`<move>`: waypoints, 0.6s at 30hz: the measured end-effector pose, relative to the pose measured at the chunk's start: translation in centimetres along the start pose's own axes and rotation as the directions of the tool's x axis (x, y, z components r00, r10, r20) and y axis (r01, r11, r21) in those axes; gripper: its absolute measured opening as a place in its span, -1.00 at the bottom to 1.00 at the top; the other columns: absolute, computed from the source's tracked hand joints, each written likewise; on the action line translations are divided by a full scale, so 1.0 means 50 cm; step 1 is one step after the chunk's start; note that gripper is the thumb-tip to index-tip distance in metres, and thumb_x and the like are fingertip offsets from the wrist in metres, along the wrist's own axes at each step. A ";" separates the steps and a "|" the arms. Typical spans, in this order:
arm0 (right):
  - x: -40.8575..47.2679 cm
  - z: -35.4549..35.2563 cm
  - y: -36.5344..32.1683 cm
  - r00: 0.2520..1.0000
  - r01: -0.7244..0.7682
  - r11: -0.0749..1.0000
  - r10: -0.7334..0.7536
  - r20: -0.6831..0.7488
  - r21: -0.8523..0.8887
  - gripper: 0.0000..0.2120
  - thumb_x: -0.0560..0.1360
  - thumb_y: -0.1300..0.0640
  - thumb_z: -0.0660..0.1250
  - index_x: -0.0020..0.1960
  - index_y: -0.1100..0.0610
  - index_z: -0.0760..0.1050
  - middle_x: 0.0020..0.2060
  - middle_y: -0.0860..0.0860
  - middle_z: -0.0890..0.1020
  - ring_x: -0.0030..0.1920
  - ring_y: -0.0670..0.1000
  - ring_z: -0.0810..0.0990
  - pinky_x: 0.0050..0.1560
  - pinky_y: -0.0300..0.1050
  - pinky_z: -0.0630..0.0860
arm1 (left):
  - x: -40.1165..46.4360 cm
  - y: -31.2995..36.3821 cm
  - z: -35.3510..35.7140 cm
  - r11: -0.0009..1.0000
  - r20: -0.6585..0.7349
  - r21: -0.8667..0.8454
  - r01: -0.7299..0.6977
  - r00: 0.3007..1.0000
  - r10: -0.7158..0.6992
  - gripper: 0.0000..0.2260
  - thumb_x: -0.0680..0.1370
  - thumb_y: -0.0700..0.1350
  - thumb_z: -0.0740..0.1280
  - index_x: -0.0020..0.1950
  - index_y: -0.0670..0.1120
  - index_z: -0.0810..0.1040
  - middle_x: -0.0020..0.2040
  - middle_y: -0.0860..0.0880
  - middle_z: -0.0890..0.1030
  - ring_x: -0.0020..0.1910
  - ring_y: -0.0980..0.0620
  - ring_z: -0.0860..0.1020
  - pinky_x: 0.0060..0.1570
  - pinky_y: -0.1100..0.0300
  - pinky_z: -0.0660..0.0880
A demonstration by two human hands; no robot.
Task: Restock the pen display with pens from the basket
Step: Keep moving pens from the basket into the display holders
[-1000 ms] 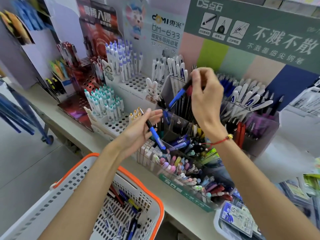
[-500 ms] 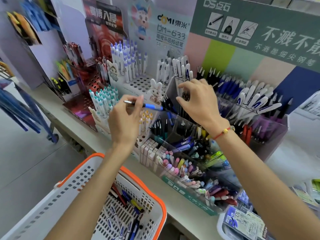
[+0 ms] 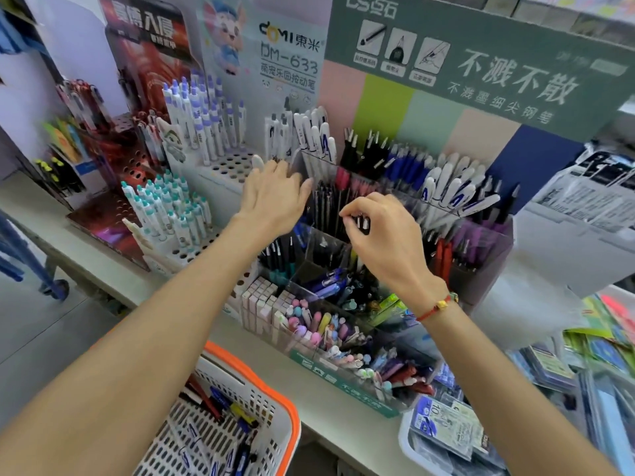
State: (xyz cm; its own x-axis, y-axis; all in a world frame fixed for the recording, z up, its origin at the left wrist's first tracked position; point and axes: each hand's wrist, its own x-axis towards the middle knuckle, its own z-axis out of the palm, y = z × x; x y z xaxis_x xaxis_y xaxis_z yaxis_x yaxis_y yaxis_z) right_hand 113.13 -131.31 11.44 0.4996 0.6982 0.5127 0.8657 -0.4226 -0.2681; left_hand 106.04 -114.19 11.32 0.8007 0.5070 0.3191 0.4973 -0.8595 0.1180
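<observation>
While fingers spread, left hand [image 3: 271, 197] beside black pens [image 3: 326, 207] — right hand [image 3: 381, 235] pinching their tops.

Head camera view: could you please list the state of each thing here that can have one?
Left hand: open, fingers spread, holding nothing, above the display.
Right hand: fingers curled, pinching the tops of dark pens in a clear compartment.
Basket: on the floor side, pens inside.
Clear display: compartments partly filled, pens upright or leaning.
White holed stand: several holes vacant.
</observation>
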 end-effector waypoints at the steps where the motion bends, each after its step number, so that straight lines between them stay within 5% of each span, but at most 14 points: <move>1: 0.000 -0.002 -0.001 1.000 0.002 1.000 -0.002 -0.010 -0.001 -0.90 0.54 0.12 0.34 0.01 0.05 0.63 -0.15 -0.05 0.61 -0.03 0.00 0.52 -0.14 -0.24 0.37 | -0.005 -0.003 0.000 0.999 -0.024 -0.030 0.011 1.000 -0.012 -0.53 0.68 0.11 -0.01 0.13 -0.18 0.56 0.18 -0.19 0.54 0.23 -0.18 0.42 0.14 -0.05 0.33; 5: -0.008 0.002 -0.031 0.999 0.034 0.996 -0.031 -0.029 0.084 -0.91 0.53 0.15 0.36 -0.01 0.06 0.63 -0.15 -0.06 0.61 -0.06 -0.04 0.51 -0.13 -0.17 0.45 | -0.075 -0.023 -0.020 0.956 -0.182 -0.266 0.123 0.968 -0.175 -0.72 0.66 0.04 0.13 0.14 -0.10 0.53 0.04 -0.08 0.58 0.07 -0.08 0.51 -0.05 0.06 0.40; 11: -0.071 0.093 -0.141 0.950 0.049 0.947 -0.142 0.278 0.318 -0.89 0.53 0.14 0.35 0.01 0.05 0.63 -0.20 -0.09 0.65 -0.19 -0.04 0.60 -0.19 -0.01 0.57 | -0.295 -0.126 0.025 0.762 0.148 -0.398 0.511 0.856 -0.496 -0.80 0.62 0.02 0.22 0.15 0.02 0.57 0.09 -0.01 0.64 0.09 -0.14 0.57 -0.06 0.09 0.41; 14: -0.131 0.185 -0.193 0.839 0.031 0.948 -0.198 0.507 0.318 -0.85 0.53 0.13 0.32 0.07 0.04 0.60 -0.19 -0.08 0.65 -0.13 0.00 0.63 -0.17 -0.04 0.55 | -0.437 -0.181 0.076 0.678 0.334 -0.345 0.649 0.760 -0.558 -0.75 0.64 0.06 0.19 0.21 0.01 0.55 0.14 -0.02 0.63 0.10 -0.13 0.57 0.00 0.03 0.50; 18: -0.242 0.305 -0.253 0.578 0.057 0.957 -0.265 0.772 0.286 -0.80 0.58 0.10 0.25 0.17 0.04 0.56 -0.07 -0.05 0.65 -0.04 0.00 0.62 -0.10 -0.04 0.56 | -0.638 -0.238 0.156 0.530 0.503 -0.232 0.816 0.567 -0.652 -0.75 0.64 0.05 0.18 0.23 0.03 0.54 0.17 0.02 0.63 0.12 -0.08 0.58 -0.03 0.08 0.51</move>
State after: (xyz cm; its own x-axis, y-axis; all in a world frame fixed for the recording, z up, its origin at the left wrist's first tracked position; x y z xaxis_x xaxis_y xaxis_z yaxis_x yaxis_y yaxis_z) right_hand 96.60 -125.58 -3.82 0.0821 0.9614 -0.2625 0.8648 -0.1996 -0.4607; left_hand 77.20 -119.61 -7.58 0.2976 0.8803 -0.3694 0.8393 -0.0568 0.5407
